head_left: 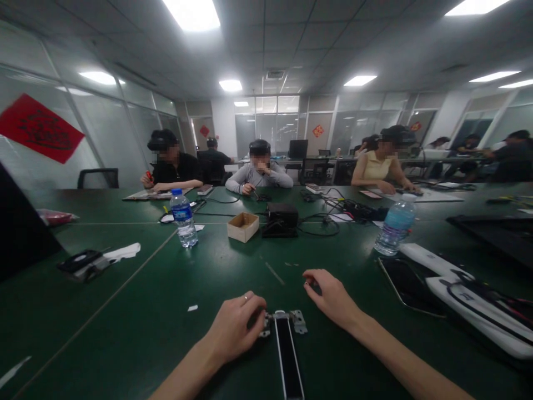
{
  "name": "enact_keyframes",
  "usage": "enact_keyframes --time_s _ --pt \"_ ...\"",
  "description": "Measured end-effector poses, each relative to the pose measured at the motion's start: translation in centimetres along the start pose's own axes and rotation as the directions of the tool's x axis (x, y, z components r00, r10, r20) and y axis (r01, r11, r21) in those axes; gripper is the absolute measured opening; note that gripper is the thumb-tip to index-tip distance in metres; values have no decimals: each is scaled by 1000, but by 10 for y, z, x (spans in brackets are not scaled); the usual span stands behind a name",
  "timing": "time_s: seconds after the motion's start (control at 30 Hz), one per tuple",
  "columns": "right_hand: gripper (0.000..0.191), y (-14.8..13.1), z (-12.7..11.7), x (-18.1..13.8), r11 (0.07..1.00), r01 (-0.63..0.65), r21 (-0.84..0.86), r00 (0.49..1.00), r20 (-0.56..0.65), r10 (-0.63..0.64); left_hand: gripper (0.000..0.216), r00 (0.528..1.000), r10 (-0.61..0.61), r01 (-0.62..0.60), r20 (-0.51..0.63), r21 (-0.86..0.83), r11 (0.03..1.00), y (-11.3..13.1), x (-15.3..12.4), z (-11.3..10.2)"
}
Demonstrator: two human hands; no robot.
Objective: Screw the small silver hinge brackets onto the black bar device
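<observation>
Head view: the left hand (pixel 236 324) curls narrowly at the metal fitting (pixel 299 321), near centre (whether gripping, one cannot tell); the right hand (pixel 332 295), loosely open and empty, could best steady the fitting's right end.

Ahead of your left fingers (pixel 261 303) and right fingers (pixel 311 273), a broad lane is opening across the dark green surface (pixel 233 272). At its far side, the pale open-topped square box (pixel 239 234) and the boxy black device (pixel 282 214) are standing in your way. The clear blue-capped plastic bottle (pixel 183 219) is bounding the left; the clear blue-labelled plastic bottle (pixel 393 228) and the flat black phone (pixel 410 284) are hemming the right. Between your hands, the slim black-and-silver hinged strip (pixel 288 353) is lying low, leaving room above.
</observation>
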State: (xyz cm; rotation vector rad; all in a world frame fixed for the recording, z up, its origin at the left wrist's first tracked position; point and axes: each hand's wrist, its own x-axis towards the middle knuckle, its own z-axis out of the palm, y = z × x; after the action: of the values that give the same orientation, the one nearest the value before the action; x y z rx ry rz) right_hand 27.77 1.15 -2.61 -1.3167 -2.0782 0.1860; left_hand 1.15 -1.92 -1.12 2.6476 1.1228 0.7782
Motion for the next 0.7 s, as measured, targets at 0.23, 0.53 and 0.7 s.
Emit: enact_keyframes --time_s 0.23,0.53,0.7 --pt "14 -60 0 -15 819 571 44 803 -234 -548 18 997 -77 76 12 -356 931 21 1 -1" --pt "31 -71 9 -22 738 671 74 721 -298 -625 28 951 -237 304 199 -739 601 31 5 3" --pt "30 -68 11 -22 775 626 90 762 -286 -582 35 925 -281 365 255 -802 472 23 7 4"
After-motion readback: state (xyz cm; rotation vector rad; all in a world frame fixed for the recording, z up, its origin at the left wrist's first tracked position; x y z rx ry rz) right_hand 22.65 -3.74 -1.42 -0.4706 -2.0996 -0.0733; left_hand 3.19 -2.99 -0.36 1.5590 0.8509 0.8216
